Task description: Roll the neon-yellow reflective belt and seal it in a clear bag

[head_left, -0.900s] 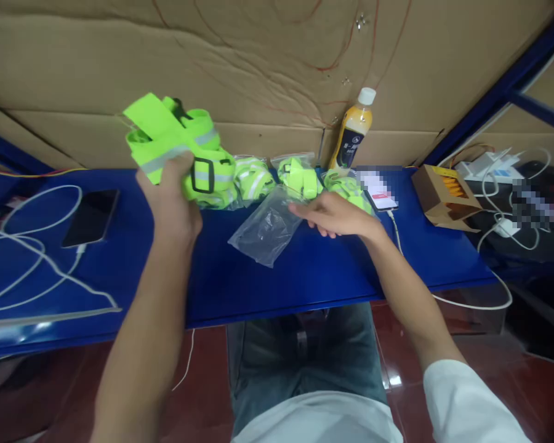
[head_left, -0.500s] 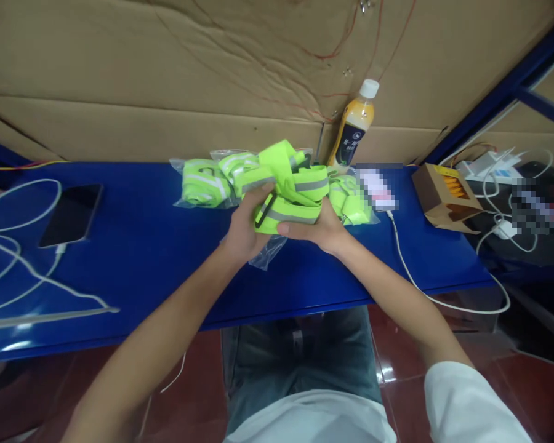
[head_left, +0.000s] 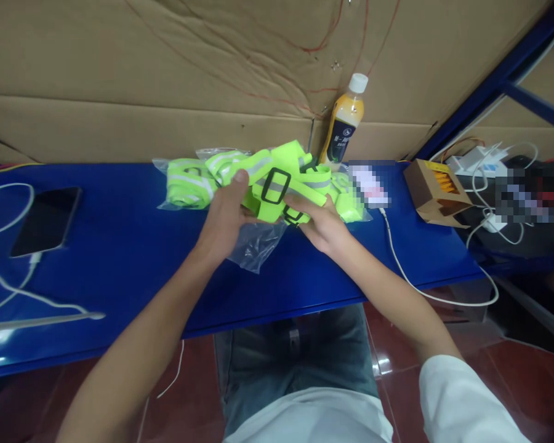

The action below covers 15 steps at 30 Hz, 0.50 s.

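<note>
Item in hand: folded neon-yellow reflective strap vest point(head_left: 281, 187) with black buckles, held above the middle of the blue shelf point(head_left: 133, 258).
Left hand point(head_left: 224, 215): closed on the left end of the bundle, thumb on top.
Right hand point(head_left: 321, 224): fingers curled under the right end, gripping the same bundle.
Empty bag: clear plastic bag point(head_left: 256, 243) lying flat on the shelf just below the hands, not yet filled.
Bagged stock: packed vests point(head_left: 187, 181) in clear bags at the far edge, left of the hands, with more point(head_left: 351, 197) to the right.
Progress: judged partway; several pieces are bagged, and this one is folded but not yet bagged.
Surroundings: drink bottle point(head_left: 344, 123) far right, phone point(head_left: 46, 221) with white cable at left, cardboard box point(head_left: 436, 191) at right.
</note>
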Available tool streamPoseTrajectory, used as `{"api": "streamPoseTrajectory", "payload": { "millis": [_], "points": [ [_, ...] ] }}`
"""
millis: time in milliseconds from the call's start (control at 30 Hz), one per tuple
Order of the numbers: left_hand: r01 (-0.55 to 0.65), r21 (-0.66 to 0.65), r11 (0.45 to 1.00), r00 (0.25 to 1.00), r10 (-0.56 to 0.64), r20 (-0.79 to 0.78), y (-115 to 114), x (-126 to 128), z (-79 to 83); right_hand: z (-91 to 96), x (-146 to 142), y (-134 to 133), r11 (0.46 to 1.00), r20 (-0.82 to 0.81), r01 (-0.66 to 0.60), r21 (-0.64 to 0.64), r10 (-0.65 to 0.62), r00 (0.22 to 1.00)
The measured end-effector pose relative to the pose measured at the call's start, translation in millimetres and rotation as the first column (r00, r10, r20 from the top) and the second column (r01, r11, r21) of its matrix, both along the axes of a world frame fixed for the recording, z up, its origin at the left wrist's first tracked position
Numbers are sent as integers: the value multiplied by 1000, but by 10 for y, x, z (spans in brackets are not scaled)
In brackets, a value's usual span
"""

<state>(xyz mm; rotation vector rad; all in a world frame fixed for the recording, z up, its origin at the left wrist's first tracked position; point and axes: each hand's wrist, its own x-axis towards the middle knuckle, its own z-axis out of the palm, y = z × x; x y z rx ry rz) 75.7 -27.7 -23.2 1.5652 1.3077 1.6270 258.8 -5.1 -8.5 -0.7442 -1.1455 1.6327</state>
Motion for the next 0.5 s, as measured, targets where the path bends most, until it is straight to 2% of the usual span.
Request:
{"api": "streamPoseTrajectory", "payload": {
  "millis": [67, 133, 200, 233, 333, 500],
  "points": [
    [-129, 92, 987, 989, 134, -61, -57, -34, 35, -8, 13, 25, 998, -18, 66, -11, -66, 998],
    [-248, 286, 926, 940, 301, -161, -133, -40, 84, -11, 16, 23, 989, -39, 145, 0, -145, 989],
    [-223, 461, 859, 892, 370, -259, -211, 4, 121, -10, 6, -7, 977, -40, 204, 56, -202, 979],
    [-170, 491, 854, 883, 353, -309, -243, 44, 130, -9, -4, -28, 971, -31, 218, 93, -216, 976],
    [-75, 430, 900, 880, 262, -395, -295, 193, 110, -10, -37, -93, 955, 12, 230, 185, -237, 972],
    [-55, 284, 957, 943, 143, -301, -263, 278, 19, 3, -52, -146, 920, 95, 241, 309, -282, 955]
  ]
}}
